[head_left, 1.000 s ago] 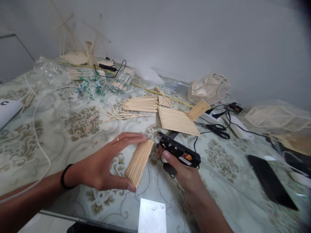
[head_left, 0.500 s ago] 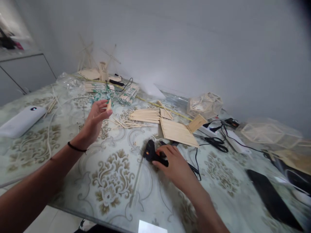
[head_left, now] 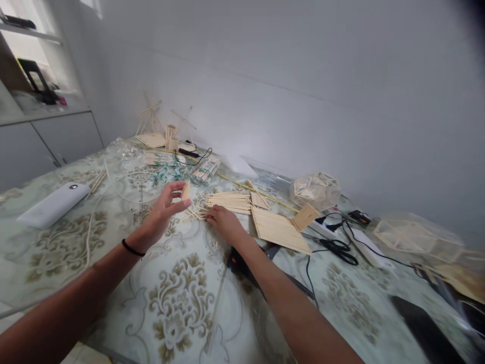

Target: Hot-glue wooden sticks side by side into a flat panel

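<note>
A small flat wooden piece (head_left: 185, 191) stands upright between the thumb and fingers of my left hand (head_left: 164, 207). My right hand (head_left: 223, 222) reaches to the near left end of a pile of thin wooden sticks (head_left: 231, 201), its fingers bent down onto the sticks; whether one is pinched is hidden. Under my right forearm lies a black glue gun (head_left: 237, 263), partly covered. Right of the pile rests a square wooden panel (head_left: 278, 230) with a smaller wooden piece (head_left: 305, 217) at its corner.
Scissors (head_left: 339, 250), a power strip (head_left: 366, 242) and a black phone (head_left: 424, 323) lie to the right. Wooden frames (head_left: 316, 191) stand near the wall. A white device (head_left: 55, 205) with a cable is at left, packaged sticks (head_left: 206, 169) at the back.
My right hand has let go of the glue gun and moved forward and left to the stick pile. My left hand still holds the small piece. The camera view has shifted.
</note>
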The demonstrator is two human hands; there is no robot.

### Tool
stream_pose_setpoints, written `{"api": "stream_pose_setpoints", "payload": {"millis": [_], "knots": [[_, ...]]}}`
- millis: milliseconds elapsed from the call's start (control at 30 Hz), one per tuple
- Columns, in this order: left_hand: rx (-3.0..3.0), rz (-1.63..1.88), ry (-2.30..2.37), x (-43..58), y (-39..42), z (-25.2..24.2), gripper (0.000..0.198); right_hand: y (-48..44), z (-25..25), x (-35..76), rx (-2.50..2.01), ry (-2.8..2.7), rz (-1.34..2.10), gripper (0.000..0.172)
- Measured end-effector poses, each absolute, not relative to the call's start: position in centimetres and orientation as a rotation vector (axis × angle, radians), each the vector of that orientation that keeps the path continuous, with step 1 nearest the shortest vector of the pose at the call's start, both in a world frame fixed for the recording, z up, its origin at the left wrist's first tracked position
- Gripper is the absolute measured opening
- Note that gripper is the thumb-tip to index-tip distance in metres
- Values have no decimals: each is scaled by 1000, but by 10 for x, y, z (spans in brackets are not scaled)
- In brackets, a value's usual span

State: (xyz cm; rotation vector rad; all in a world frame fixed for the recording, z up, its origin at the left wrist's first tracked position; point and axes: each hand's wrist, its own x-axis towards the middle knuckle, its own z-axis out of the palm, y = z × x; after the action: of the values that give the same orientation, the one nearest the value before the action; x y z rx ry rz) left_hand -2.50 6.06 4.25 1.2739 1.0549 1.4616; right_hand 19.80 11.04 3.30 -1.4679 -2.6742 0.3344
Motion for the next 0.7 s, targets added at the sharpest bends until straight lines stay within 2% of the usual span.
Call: {"api": "stream_pose_setpoints", "payload": {"millis": [267, 433, 600, 700], "knots": [[1583, 1347, 1094, -21, 43, 56, 69, 104, 33, 202, -1489, -2526, 395, 35], [1885, 1244, 1081, -7, 25, 58, 94, 76, 49, 243, -1474, -2123, 625, 13], [2248, 1015, 1042, 4, 11, 47, 101, 25, 54, 277, -1299, -1687, 1023, 42], [2308, 900, 984, 10, 2, 44, 102, -3, 49, 282, -1214, -1497, 1206, 43]]}}
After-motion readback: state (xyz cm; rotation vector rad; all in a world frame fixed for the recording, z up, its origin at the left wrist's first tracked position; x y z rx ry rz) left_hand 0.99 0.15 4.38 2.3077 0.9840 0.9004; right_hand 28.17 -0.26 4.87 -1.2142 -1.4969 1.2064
